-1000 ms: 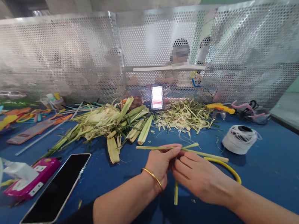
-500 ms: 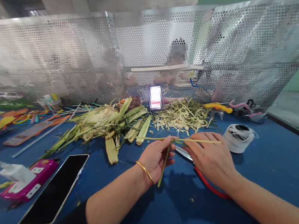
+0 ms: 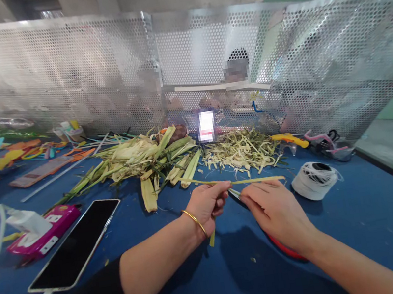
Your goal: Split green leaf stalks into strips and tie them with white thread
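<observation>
My left hand [image 3: 209,204], wearing a gold bangle, is closed in a pinch on narrow dried-leaf strips. One pale leaf strip [image 3: 261,179] passes through its fingertips and runs sideways behind the right knuckles. Below the left palm hangs the end of another strip [image 3: 212,239]. My right hand [image 3: 275,209] is closed, thumb and finger pinched on a short strip end that comes from the left fingertips. Its fingertips are partly hidden. Beneath the right hand lie scissors with a red handle [image 3: 290,251], mostly covered by it.
A heap of husk-like leaves [image 3: 132,162] and a pile of shredded strips [image 3: 242,152] lie behind. White thread [image 3: 315,180] stands right. A black-screened phone [image 3: 78,245] and pink power strip [image 3: 51,229] are left. A perforated metal screen [image 3: 95,73] closes the back; people sit beyond.
The long strip crossed in front of my right fingers and now lies behind them. My left fingers have closed more tightly, and the hanging strip is mostly hidden. The view has shifted slightly.
</observation>
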`<state>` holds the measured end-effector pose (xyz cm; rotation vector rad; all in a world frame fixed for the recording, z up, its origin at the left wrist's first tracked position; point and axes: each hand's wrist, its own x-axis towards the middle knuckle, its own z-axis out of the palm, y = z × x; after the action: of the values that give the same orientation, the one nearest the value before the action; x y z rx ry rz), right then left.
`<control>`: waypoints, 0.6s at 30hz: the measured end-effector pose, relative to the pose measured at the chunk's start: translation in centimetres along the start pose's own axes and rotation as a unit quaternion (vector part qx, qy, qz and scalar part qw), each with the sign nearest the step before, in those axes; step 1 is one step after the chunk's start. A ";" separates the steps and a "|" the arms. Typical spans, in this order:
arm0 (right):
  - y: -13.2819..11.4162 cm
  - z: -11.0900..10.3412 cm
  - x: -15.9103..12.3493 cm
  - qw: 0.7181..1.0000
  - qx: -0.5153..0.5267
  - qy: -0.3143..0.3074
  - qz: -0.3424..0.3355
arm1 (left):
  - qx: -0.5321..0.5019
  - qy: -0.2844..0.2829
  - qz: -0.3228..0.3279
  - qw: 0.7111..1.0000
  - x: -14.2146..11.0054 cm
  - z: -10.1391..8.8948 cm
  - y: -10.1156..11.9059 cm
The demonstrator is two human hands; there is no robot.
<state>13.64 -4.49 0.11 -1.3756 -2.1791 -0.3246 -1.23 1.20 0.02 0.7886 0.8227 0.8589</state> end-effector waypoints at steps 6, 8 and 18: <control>0.2 -0.4 0.0 0.998 0.054 -0.020 0.031 | -0.023 0.014 -0.008 1.000 0.0 0.0 0.2; 0.2 -0.2 0.0 0.996 0.070 -0.036 0.049 | -0.027 0.022 -0.014 0.999 0.1 0.0 0.3; 1.0 0.0 0.5 0.898 0.351 0.015 0.263 | 0.050 -0.058 -0.026 0.997 0.1 -0.4 0.9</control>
<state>14.36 -3.67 0.36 -1.4119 -1.5474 0.5858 -1.82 1.79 0.59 0.8930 0.7840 0.7225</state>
